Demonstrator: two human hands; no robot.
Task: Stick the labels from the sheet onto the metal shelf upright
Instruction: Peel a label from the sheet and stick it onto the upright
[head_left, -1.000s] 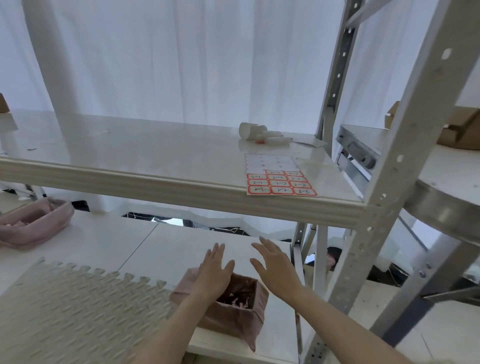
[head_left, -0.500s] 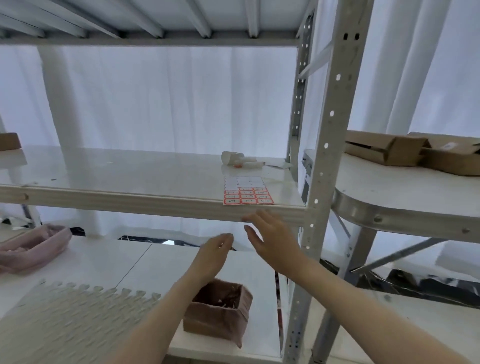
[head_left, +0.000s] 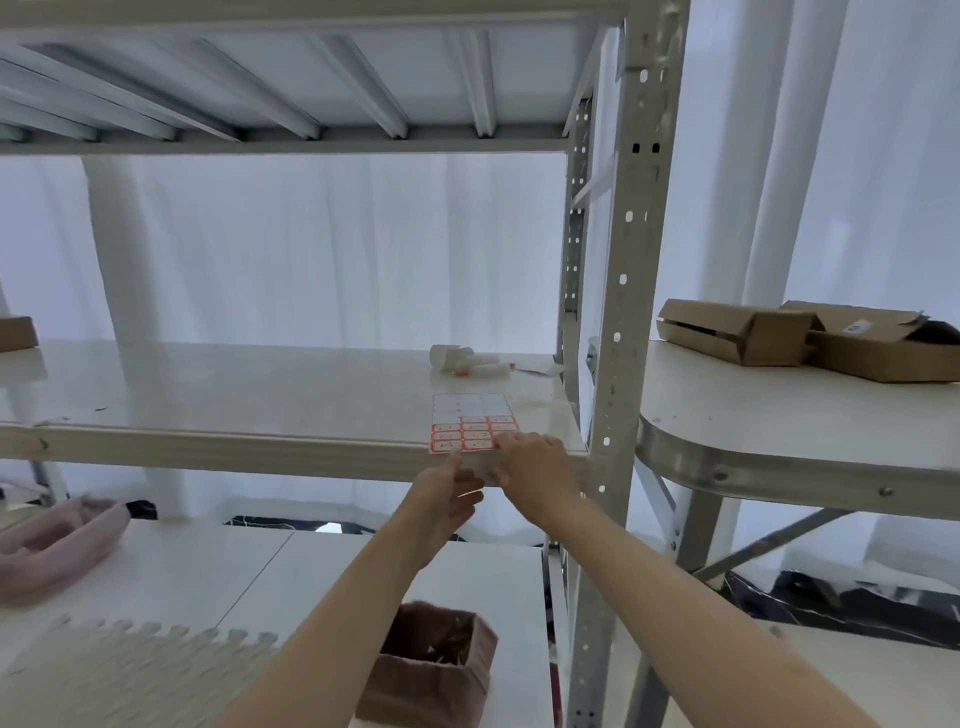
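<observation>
Brown and soft, a small fabric bin (head_left: 434, 670) sits on the low white surface (head_left: 171, 566) nearest the camera, beside a bumpy foam mat (head_left: 130, 670). A pink cloth thing (head_left: 52, 545) lies far off to the left.

Two bare arms reach up from below. The left hand (head_left: 444, 499) is just under the front edge of the middle shelf (head_left: 208, 389), and its fingers (head_left: 457, 465) touch the near edge of the label sheet (head_left: 472, 423). I cannot tell if they pinch it. The right hand (head_left: 535, 467) lies loosely open on the sheet's near right corner, with its fingers (head_left: 506, 441) pressing on the red labels.

The sheet lies flat at the front of the shelf, near the metal shelf upright (head_left: 623, 312), which stands just to the right. The near rows have red labels and the far rows are bare white.

Farther back on the shelf lies some white rolled stuff (head_left: 462, 359). To the right, brown cardboard boxes (head_left: 810, 338) sit on a rounded white table (head_left: 779, 415).
</observation>
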